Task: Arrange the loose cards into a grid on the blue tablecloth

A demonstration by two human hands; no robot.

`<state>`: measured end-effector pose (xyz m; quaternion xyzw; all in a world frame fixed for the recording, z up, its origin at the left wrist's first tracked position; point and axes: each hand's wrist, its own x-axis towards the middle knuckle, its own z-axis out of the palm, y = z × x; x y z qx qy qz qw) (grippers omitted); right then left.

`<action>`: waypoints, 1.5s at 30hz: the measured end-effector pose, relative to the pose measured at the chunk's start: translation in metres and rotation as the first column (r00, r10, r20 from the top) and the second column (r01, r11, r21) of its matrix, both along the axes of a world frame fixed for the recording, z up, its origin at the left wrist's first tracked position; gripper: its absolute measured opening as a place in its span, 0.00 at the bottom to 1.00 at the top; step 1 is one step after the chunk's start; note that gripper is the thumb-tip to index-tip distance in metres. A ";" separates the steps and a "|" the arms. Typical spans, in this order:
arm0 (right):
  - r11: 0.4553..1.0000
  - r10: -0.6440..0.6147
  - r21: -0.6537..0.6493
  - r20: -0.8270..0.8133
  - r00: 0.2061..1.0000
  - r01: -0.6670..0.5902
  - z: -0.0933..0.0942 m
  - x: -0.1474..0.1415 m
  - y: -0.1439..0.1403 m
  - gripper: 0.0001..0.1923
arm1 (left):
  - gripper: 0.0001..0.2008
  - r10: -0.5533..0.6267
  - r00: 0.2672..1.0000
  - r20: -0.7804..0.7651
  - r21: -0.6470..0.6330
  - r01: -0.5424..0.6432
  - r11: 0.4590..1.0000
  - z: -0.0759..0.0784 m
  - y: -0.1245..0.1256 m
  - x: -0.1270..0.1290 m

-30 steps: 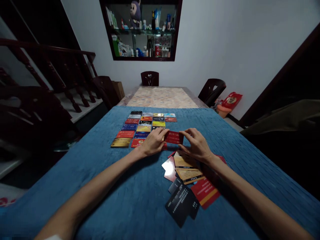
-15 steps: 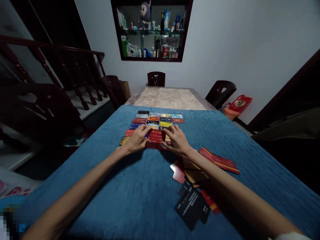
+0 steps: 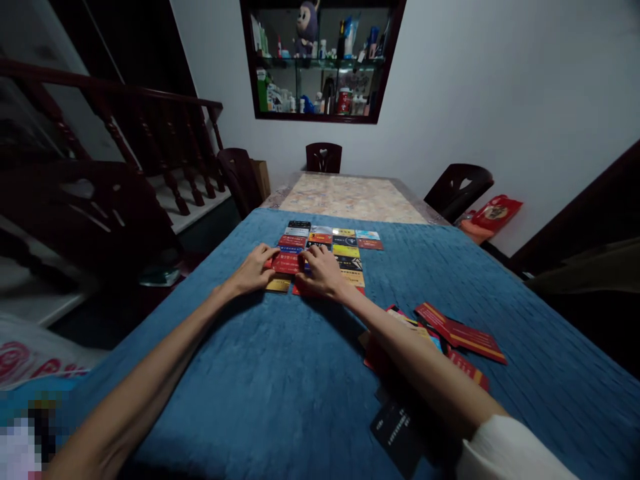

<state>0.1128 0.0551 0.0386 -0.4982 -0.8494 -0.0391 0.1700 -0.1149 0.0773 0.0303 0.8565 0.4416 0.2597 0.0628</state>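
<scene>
Both hands meet over the near left part of a grid of cards laid face up on the blue tablecloth: left hand and right hand each pinch an end of one red card, fingers curled onto it, holding it low over the grid's left columns. A loose heap of cards, red, tan and black, lies well apart under the right forearm; dark chairs stand around the far table end.
</scene>
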 end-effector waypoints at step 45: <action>0.987 0.011 -0.163 0.081 0.997 0.003 -0.006 -0.015 0.009 0.14 | 0.18 0.234 0.971 -0.049 -0.024 -0.235 0.972 -0.020 0.013 -0.015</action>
